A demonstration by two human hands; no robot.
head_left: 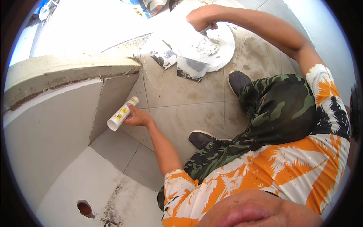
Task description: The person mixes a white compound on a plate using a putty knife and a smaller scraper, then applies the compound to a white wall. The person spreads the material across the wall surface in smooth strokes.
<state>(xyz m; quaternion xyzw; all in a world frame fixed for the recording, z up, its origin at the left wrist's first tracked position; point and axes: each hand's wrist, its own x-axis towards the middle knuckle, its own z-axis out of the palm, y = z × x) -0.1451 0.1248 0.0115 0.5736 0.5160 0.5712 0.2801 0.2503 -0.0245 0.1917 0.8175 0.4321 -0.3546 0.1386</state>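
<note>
My left hand (pixel 137 116) is closed around a white tube (pixel 123 113) with yellow printing, held at a slant beside the low wall; its nearer end looks hollow. Farther off, my right hand (pixel 201 19) is closed over a round white plate (pixel 226 56). A small tool (pixel 206 29) pokes out beneath those fingers, mostly hidden. Crumbly white paste (pixel 206 47) lies on the plate under it. Against the plate's near left edge rest two flat dark squarish pieces, a smaller one (pixel 164 55) and a larger one (pixel 192 68), both smeared with white.
A low wall (pixel 56 98) with a rough top ledge (pixel 75 70) stands at left. Dusty beige tiles (pixel 181 117) cover the floor. My shoes (pixel 239 81) are planted near the plate. A round hole (pixel 84 209) opens in the white surface at lower left. Bags (pixel 153 6) lie at the far edge.
</note>
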